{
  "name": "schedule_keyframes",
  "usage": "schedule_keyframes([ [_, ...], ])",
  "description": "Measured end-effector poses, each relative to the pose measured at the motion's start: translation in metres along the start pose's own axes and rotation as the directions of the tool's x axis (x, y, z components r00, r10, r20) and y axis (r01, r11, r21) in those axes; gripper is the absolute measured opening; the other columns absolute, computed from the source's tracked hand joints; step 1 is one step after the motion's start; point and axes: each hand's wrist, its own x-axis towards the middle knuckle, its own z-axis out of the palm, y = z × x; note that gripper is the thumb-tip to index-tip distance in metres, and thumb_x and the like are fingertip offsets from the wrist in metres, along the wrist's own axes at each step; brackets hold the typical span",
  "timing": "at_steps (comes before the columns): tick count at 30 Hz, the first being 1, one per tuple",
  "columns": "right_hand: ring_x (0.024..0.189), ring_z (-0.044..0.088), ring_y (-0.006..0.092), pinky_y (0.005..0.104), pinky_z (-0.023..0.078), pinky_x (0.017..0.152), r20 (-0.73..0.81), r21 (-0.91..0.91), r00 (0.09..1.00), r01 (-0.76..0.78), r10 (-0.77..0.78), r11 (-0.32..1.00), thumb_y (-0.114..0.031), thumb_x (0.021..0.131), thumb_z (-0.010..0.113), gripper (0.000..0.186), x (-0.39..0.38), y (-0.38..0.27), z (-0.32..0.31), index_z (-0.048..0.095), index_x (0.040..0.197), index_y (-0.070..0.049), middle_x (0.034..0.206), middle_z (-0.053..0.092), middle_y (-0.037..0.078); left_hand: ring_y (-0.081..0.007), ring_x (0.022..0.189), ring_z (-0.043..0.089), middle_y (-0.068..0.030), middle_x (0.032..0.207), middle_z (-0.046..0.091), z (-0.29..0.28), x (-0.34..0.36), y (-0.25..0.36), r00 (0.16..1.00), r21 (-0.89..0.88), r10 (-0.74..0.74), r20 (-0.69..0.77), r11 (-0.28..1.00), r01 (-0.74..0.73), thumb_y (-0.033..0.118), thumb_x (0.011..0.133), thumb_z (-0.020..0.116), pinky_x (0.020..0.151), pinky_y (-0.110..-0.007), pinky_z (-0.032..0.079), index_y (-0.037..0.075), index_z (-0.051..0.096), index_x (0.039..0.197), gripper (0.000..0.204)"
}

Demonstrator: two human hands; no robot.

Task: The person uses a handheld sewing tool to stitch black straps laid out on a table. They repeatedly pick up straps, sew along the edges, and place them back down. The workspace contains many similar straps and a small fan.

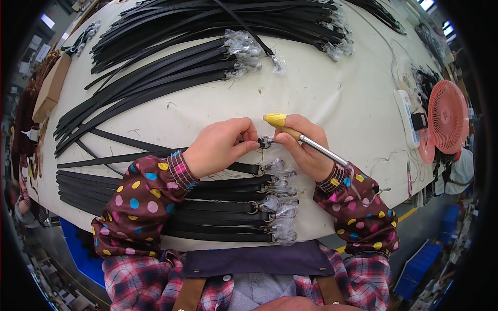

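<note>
My left hand (225,142) pinches the buckle end of a black strap (136,157) between thumb and fingertips. Clear plastic film wraps the metal fitting there. My right hand (307,144) is closed round a slim tool with a silver metal shaft (322,150), a tan part and a yellow-wrapped end; its kind is unclear. The shaft points back toward my right wrist, and my right thumb is at the film. Just below lie several black straps (223,207) in a row, their metal rings and plastic-wrapped ends (281,207) to the right.
More black straps (155,88) lie beyond my hands on the white table (332,98), with a large pile (207,20) at the far edge. On the right are a white power strip (406,118) and a pink fan (447,116). A cardboard box (52,89) stands at the left.
</note>
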Motion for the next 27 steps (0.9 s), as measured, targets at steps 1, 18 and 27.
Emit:
schedule_keyframes([
  [1,0.078,0.055,0.0108,0.0234,0.045,0.073,0.01,-0.019,0.999,0.032,-0.032,0.999,-0.015,0.098,0.059,0.024,0.0,0.002,0.0,0.061,0.115,0.002,0.085,0.062,0.004,-0.0109,0.064,0.054,-0.0011,0.074,0.059,0.001,-0.001,-0.003,1.0,-0.052,-0.008,-0.008,0.999,0.008,0.013,0.088,0.068,0.058,-0.027,0.044,0.006,0.059,0.094,0.013],
  [18,0.064,0.062,0.0156,0.0281,0.047,0.059,0.017,0.035,0.975,-0.224,0.223,0.974,-0.012,0.083,0.071,0.022,-0.002,0.002,0.016,0.052,0.089,-0.002,0.074,0.061,0.008,-0.0086,0.064,0.055,-0.0025,0.077,0.062,-0.002,-0.003,-0.007,0.995,-0.261,-0.104,0.008,0.96,0.102,0.011,0.093,0.063,0.056,-0.023,0.044,0.001,0.055,0.095,0.013],
  [27,0.064,0.06,0.0235,0.0337,0.047,0.058,0.019,-0.012,0.98,-0.198,0.199,0.98,-0.013,0.081,0.071,0.021,0.0,0.002,0.017,0.053,0.086,-0.003,0.069,0.063,0.009,-0.004,0.061,0.051,-0.0004,0.078,0.062,-0.002,-0.002,-0.006,0.995,-0.245,-0.102,0.007,0.964,0.101,0.011,0.094,0.062,0.052,-0.02,0.043,0.002,0.053,0.095,0.013],
])
